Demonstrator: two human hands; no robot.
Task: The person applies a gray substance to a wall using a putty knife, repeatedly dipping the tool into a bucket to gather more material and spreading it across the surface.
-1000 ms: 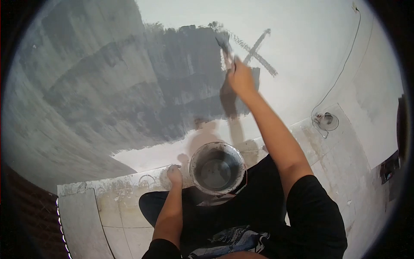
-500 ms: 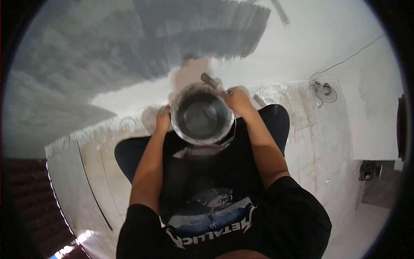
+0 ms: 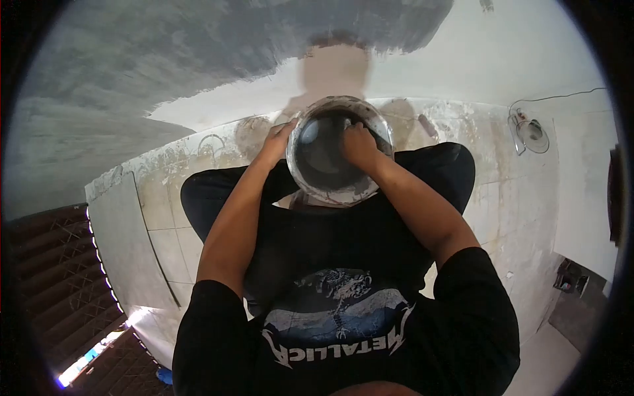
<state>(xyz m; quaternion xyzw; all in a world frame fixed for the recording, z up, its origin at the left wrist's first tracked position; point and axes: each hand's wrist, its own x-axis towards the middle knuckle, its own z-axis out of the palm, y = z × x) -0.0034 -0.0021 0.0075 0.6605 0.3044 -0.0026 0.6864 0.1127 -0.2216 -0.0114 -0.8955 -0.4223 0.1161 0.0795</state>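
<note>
A round bucket [image 3: 382,120] with a paint-smeared rim stands between my bent legs, close to the wall. Dark grey paint [image 3: 320,158] fills its lower part. My left hand [image 3: 277,145] is closed on the left side of the rim, steadying it. Inside the bucket's mouth, on the right, my right hand [image 3: 360,146] is curled round a paintbrush and points down toward the paint. The hand hides nearly all of the brush, bristles included.
Ahead is a wall [image 3: 231,59], grey paint above a pale lower strip. A wire-caged fan-like object [image 3: 530,135] with a cable lies right. A long board [image 3: 125,231] lies left on the stained tile floor [image 3: 489,204]. A small block [image 3: 428,125] sits near the wall.
My right hand has moved from the right rim down into the bucket, taking the paintbrush with it. My left hand still grips the left rim. The view has shifted slightly.
</note>
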